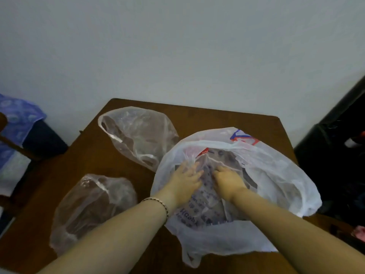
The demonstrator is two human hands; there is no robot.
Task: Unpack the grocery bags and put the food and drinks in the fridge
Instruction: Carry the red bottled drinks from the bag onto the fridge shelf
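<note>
Brown wood made up the square table (90, 155) that carried everything, set against a pale wall. On its right half lay the large white plastic grocery bag with red and blue print (276, 175), its mouth spread wide toward the person. Two crumpled clear plastic bags lay apart from it, one at the far side (138, 135) and one at the near left (88, 210). Inside the white bag lay a flat pack with blue lettering (203, 208). Its long axis seemed to run from the near left up toward the far edge of the table, though folds of film hid both ends. Which end was its top could not be told. The left hand (185, 182) and right hand (229, 182) were both sunk into the bag's mouth, close together over the pack's far part. The left fingers (194, 171) were bent and partly veiled by film, and the right fingers (218, 171) curled downward with their tips out of sight. Whether either hand had actually closed on the pack could not be told. A thin beaded bracelet (160, 202) circled the left wrist. Unpacking looked barely begun, and no fridge was in view. To lift the pack well, it would be best to grip it alone, clear of the loose film, and draw it out along its length through the open mouth.
</note>
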